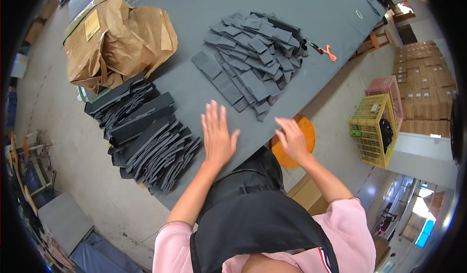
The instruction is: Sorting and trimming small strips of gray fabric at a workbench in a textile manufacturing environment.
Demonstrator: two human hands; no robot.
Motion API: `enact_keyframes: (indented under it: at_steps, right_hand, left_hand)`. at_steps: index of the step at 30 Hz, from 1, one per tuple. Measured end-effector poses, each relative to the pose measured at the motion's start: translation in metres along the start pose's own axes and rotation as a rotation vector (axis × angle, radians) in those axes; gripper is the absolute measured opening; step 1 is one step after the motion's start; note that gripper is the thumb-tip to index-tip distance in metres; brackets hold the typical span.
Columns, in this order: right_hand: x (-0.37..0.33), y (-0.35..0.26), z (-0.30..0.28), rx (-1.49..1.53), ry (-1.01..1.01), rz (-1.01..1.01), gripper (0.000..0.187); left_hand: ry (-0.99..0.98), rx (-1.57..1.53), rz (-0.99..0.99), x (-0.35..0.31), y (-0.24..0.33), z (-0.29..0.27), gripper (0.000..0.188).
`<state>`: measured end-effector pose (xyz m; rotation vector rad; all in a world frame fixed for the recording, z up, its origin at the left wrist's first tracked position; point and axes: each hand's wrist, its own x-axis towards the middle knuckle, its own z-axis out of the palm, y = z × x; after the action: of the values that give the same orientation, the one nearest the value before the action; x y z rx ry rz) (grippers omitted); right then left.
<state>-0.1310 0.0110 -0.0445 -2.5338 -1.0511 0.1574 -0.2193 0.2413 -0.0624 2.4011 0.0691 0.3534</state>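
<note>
My left hand (219, 137) lies flat over the near part of the grey-covered table (182, 81), fingers stretched out and holding nothing. Close to the table's right edge, my right hand (293, 141) has its fingers slightly bent and apart, with nothing in it. Beyond both hands spreads a loose pile of dark grey fabric pieces (255, 54), folded into flat strips that overlap. Left of my left hand, more dark grey folded pieces (158, 149) stand packed in rows along the table's left edge.
A crumpled brown paper bag (121, 39) sits at the far left of the table. Orange-handled scissors (328, 53) lie right of the pile. An orange round stool (305, 134) stands under the right edge. Yellow crate (370, 127) and stacked cardboard boxes (421, 83) are at right.
</note>
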Motion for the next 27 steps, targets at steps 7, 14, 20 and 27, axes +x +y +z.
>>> enact_keyframes:
  at_steps: [7, 14, 20, 27]
  right_hand:
    - [0.144, 0.015, 0.023, -0.038, 0.1, 0.05, 0.072]
    - [0.164, 0.041, -0.023, 0.428, -0.217, 0.199, 0.06]
    - [0.175, 0.052, 0.017, 1.225, -0.499, 0.593, 0.054]
    - [0.148, 0.016, -0.022, 1.42, -0.521, 0.464, 0.036]
  left_hand:
    - [-0.347, -0.107, 0.172, 0.014, 0.035, 0.081, 0.06]
    - [0.439, -0.501, -0.704, 0.066, -0.002, 0.041, 0.031]
    - [0.363, -0.22, -0.923, 0.123, -0.026, 0.066, 0.059]
    - [0.395, -0.234, -0.862, 0.112, 0.022, 0.024, 0.044]
